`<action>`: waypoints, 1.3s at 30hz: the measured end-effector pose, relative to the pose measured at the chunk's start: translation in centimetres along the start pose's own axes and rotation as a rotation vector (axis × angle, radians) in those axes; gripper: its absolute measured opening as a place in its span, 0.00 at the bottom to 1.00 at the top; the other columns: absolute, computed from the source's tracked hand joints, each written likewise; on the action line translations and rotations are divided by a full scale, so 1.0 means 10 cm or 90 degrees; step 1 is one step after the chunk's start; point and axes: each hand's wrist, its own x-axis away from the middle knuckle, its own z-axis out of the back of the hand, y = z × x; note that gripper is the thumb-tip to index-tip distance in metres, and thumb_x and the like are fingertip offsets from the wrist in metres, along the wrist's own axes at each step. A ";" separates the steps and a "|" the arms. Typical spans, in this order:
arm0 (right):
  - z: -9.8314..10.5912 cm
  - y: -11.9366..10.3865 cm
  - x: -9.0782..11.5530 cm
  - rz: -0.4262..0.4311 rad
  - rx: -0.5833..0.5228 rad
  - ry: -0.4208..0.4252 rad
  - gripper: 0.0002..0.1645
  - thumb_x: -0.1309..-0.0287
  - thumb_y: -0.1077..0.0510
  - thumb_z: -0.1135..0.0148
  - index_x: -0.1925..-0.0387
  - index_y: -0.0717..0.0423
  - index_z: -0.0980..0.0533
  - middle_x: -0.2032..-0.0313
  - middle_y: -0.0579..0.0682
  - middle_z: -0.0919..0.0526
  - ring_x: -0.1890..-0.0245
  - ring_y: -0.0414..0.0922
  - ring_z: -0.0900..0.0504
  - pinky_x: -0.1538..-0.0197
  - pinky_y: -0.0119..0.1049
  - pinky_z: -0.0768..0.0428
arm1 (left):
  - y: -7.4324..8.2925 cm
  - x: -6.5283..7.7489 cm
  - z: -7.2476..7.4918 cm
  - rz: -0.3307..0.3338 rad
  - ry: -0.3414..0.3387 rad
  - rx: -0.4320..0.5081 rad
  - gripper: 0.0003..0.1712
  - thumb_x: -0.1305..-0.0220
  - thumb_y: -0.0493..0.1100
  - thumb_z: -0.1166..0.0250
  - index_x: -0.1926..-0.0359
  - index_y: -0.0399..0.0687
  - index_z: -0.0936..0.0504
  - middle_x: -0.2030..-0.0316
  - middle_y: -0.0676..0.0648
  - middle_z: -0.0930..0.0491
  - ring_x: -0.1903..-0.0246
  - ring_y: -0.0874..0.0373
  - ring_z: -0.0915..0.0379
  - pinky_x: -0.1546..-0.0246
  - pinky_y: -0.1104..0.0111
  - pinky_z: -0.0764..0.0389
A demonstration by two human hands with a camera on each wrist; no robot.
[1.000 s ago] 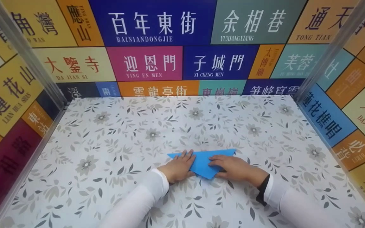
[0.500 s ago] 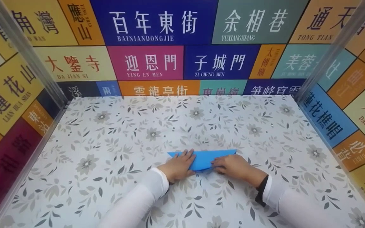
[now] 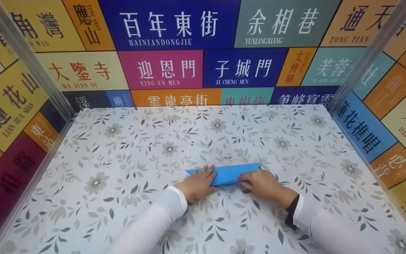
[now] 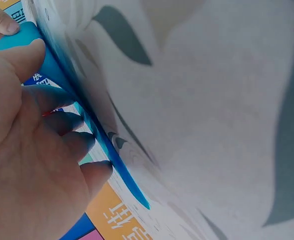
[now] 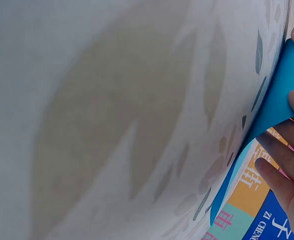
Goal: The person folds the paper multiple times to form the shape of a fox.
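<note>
A blue sheet of paper point(image 3: 227, 175), folded into a long narrow strip with pointed ends, lies on the patterned tabletop point(image 3: 146, 211). My left hand point(image 3: 197, 184) rests across its left part with the fingers stretched over it; in the left wrist view the thumb touches the paper point(image 4: 19, 36). At the right part, my right hand point(image 3: 263, 184) pinches the near folded edge between thumb and curled fingers. The right wrist view shows that thumb on the paper point(image 5: 281, 82), which bends up slightly off the table. Part of the sheet is hidden under both hands.
Colourful panels point(image 3: 167, 24) with Chinese lettering stand upright behind the table and along both sides. Clear plastic strips point(image 3: 368, 56) run along the corners where the panels meet.
My right hand has folded the near pointed flap upward and away, so the blue paper is now a narrow strip. The left hand has stayed nearly still on the paper.
</note>
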 end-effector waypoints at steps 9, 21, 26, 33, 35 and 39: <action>0.00 0.04 0.00 -0.021 -0.035 -0.053 0.09 0.48 0.51 0.39 0.66 0.48 0.19 0.65 0.42 0.18 0.61 0.41 0.20 0.58 0.37 0.23 | 0.00 0.02 0.00 0.009 -0.021 0.028 0.43 0.39 0.63 0.53 0.31 0.45 0.55 0.31 0.45 0.63 0.32 0.50 0.68 0.36 0.54 0.56; 0.02 0.08 -0.15 -0.189 -0.128 -0.115 0.08 0.49 0.46 0.39 0.76 0.43 0.22 0.77 0.35 0.22 0.73 0.36 0.25 0.67 0.33 0.27 | 0.02 -0.01 0.04 0.030 -0.028 0.062 0.38 0.35 0.62 0.62 0.31 0.48 0.53 0.31 0.48 0.61 0.32 0.52 0.67 0.35 0.56 0.56; 0.03 0.07 -0.21 -0.268 -0.125 -0.142 0.11 0.49 0.45 0.40 0.77 0.45 0.22 0.79 0.37 0.23 0.78 0.36 0.27 0.70 0.33 0.28 | 0.03 -0.04 0.06 0.039 0.008 0.040 0.33 0.34 0.60 0.61 0.33 0.49 0.45 0.32 0.48 0.53 0.33 0.53 0.58 0.37 0.58 0.49; 0.02 0.01 -0.23 -0.331 -0.091 -0.147 0.13 0.51 0.44 0.38 0.80 0.47 0.24 0.83 0.39 0.25 0.83 0.38 0.31 0.76 0.33 0.31 | 0.05 -0.07 0.06 0.040 0.077 0.005 0.29 0.34 0.56 0.56 0.38 0.48 0.36 0.36 0.47 0.42 0.37 0.52 0.46 0.40 0.60 0.40; 0.02 0.00 -0.24 -0.336 -0.085 -0.148 0.13 0.51 0.45 0.37 0.81 0.47 0.25 0.83 0.40 0.26 0.83 0.38 0.31 0.77 0.33 0.32 | 0.06 -0.07 0.07 0.040 0.092 -0.010 0.28 0.34 0.55 0.55 0.39 0.46 0.34 0.37 0.47 0.40 0.38 0.52 0.43 0.41 0.61 0.39; 0.01 -0.02 -0.26 -0.349 -0.081 -0.161 0.14 0.51 0.45 0.38 0.81 0.49 0.26 0.84 0.41 0.27 0.84 0.40 0.32 0.78 0.34 0.34 | 0.09 -0.08 0.08 0.047 0.107 -0.047 0.27 0.34 0.54 0.53 0.40 0.44 0.33 0.39 0.46 0.37 0.40 0.51 0.39 0.44 0.61 0.35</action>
